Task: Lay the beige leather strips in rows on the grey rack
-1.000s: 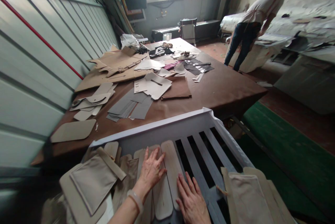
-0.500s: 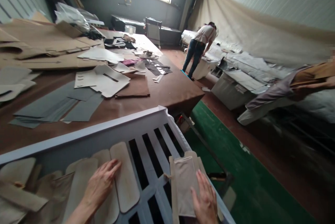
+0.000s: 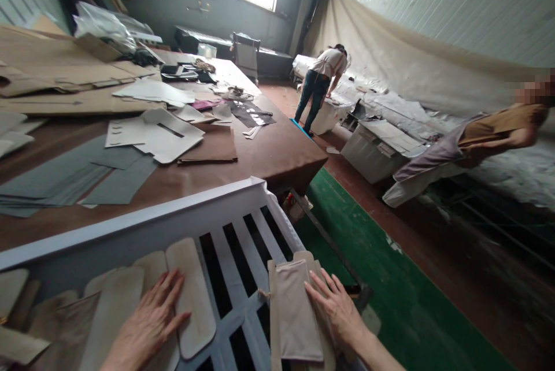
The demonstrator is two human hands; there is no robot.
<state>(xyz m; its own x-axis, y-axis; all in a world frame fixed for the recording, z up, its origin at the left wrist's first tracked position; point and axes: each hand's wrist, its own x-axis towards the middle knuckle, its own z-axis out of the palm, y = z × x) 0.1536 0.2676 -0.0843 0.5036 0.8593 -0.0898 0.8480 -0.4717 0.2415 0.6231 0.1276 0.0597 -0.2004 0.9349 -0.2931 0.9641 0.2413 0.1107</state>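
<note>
My left hand (image 3: 147,322) lies flat, fingers spread, on beige rounded cut pieces (image 3: 191,296) laid across a white slatted rack (image 3: 173,215). My right hand (image 3: 340,310) rests open, fingers stretched out, on the right edge of a beige folded fabric piece (image 3: 295,316) that sits on the rack's right end. Neither hand grips anything.
A brown-covered table (image 3: 277,154) beyond the rack carries grey sheets (image 3: 87,177), white card patterns (image 3: 156,137) and brown cardboard (image 3: 65,99). A green floor strip (image 3: 381,267) runs to the right. One person (image 3: 318,85) bends at the far bench; another (image 3: 477,140) leans in at right.
The view swung right, off the left wall. My right hand moved from the slats onto the folded fabric piece at the rack's right end. My left hand stayed on the rounded pieces.
</note>
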